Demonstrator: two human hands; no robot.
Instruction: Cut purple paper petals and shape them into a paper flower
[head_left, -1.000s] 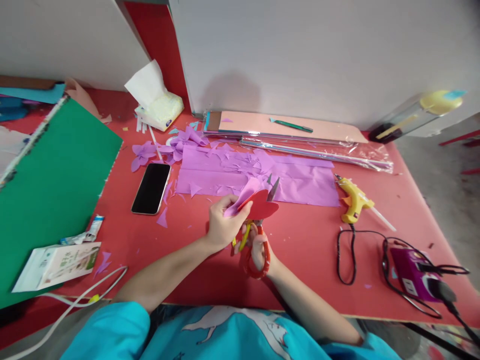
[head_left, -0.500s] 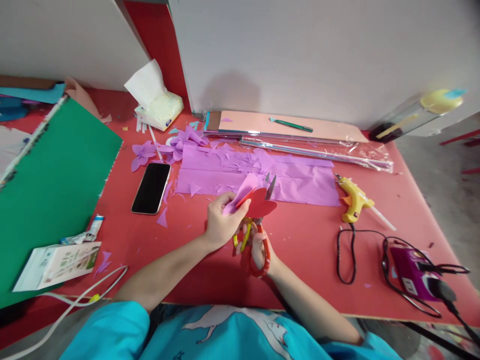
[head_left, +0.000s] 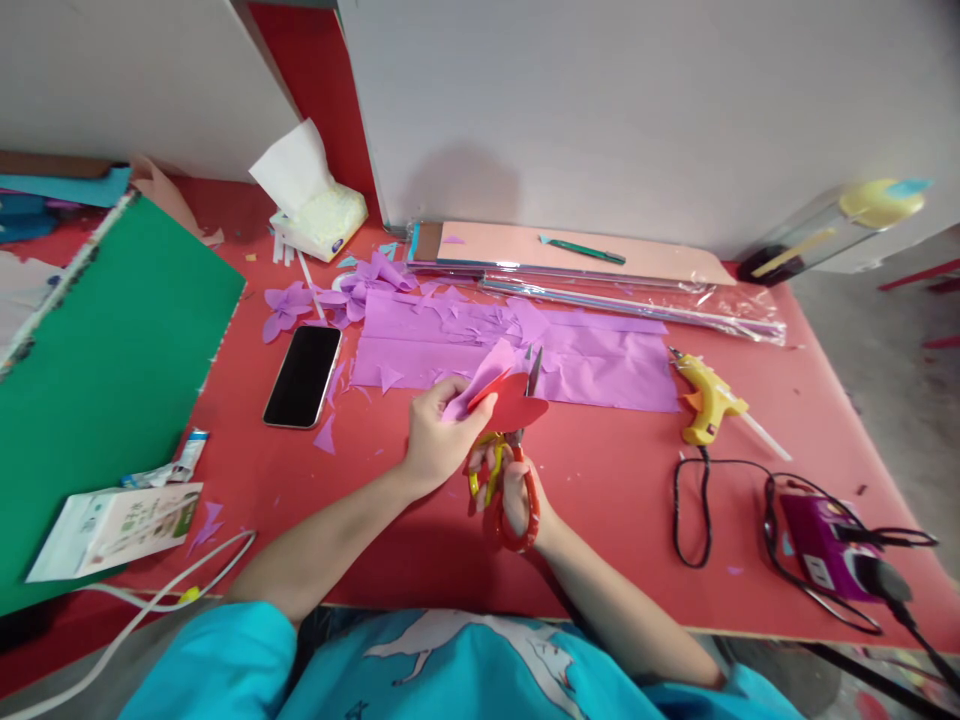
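Observation:
Between the thumb and fingers of my left hand [head_left: 444,432] is a red petal-shaped paper piece [head_left: 513,403], pressed together with purple paper [head_left: 486,376]. My right hand [head_left: 517,497] grips scissors [head_left: 531,508] with one red and one yellow handle loop, fingers through the loops. The scissors' blades point away from me and pass behind the red piece, their tips showing above it and slightly apart. Beyond both hands, a strip of purple paper [head_left: 607,365] lies on the red table with cut scraps on it. How far the blades reach into the held paper is hidden.
A phone [head_left: 303,377] and purple paper flowers [head_left: 289,308] lie to the left, near a tissue pack [head_left: 322,222] and a green board [head_left: 112,380]. On the right are a yellow glue gun [head_left: 707,400] with its cord and a purple power box [head_left: 825,545]. Wrapped sheets [head_left: 585,245] line the back.
Both hands have shifted slightly left with the paper and scissors. The scissors' blade tips have drawn closer together.

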